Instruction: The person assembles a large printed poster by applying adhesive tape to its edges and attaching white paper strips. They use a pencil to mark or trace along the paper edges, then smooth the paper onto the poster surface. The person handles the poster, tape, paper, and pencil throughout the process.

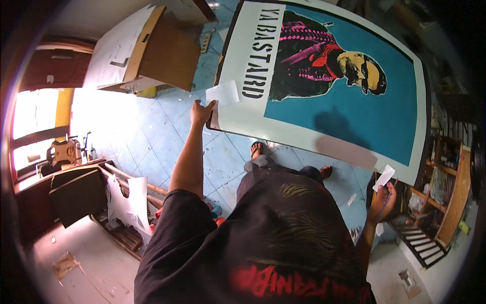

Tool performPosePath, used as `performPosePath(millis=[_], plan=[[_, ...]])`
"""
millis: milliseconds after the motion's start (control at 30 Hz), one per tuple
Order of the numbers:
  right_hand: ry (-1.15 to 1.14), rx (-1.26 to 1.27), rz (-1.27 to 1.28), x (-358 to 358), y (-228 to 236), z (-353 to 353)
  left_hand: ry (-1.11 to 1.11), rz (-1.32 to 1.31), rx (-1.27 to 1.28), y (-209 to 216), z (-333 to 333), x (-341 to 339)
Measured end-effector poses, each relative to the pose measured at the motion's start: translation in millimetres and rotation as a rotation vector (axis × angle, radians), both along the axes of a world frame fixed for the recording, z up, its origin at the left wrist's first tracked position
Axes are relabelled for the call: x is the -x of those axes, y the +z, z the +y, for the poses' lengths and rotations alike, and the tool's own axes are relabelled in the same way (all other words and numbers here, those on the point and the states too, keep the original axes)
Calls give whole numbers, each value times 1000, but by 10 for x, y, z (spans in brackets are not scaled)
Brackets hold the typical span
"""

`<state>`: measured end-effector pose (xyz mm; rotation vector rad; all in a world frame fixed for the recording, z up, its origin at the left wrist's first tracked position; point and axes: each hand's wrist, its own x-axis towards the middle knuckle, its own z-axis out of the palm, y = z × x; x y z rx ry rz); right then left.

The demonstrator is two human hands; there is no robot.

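A large poster (339, 121) with a white margin shows a stencil-style portrait on a blue ground, its sheet edged by a dark border. At its near left corner my left hand (201, 112) is closed on the edge, thumb beside a small white paper piece (223, 92) lying over the margin. My right hand (383, 200) is closed by the near right edge, pinching a folded white paper strip (385, 176) that overlaps the poster's border. Whether those right fingers also grip the poster itself is hard to see. A shadow falls across the blue area.
Blue floor tiles (167, 126) lie under my sandalled feet. A cardboard-sided box (167, 55) stands at far left. Near left are dark boards (78, 195), poles and torn white paper (134, 202). A wooden shelf rack (450, 197) and a slatted grille (422, 245) stand at right.
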<state>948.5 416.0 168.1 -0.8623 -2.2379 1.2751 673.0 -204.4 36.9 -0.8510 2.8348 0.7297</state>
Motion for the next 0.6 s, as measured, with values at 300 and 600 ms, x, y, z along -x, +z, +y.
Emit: performPosePath(millis=[300,600], plan=[[-170,-7,19,-419,249,-1280,-137,189,-650,-539,-634,90],[-173,-9,-72,-640,226,-1300,-990,-212,-414,950,-186,685]])
